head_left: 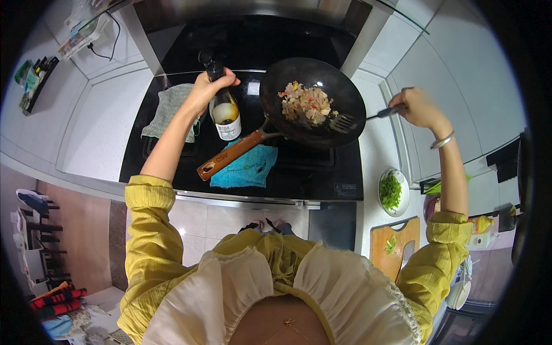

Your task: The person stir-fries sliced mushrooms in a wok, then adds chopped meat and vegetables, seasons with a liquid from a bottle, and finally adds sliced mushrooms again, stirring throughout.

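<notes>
My left hand (pixel 215 84) is wrapped around the neck of a dark-capped glass bottle (pixel 226 118), which is upright at the left of the wok and has a white label and some dark liquid inside. In my right hand (pixel 418 108) is the black handle of a slotted turner (pixel 343 123). Its metal head rests inside the black wok (pixel 297 71), at the right edge of the food. Chopped meat with red and yellow bits (pixel 304 103) lies heaped in the wok. The wok's brown handle (pixel 233 154) points toward me at the left.
A blue cloth (pixel 252 168) lies under the wok handle on the black cooktop (pixel 319 181). A grey cloth (pixel 168 110) is at the left. On the right counter are a bowl of chopped greens (pixel 391 192) and a wooden cutting board (pixel 384 241) with a knife partly hidden by my sleeve.
</notes>
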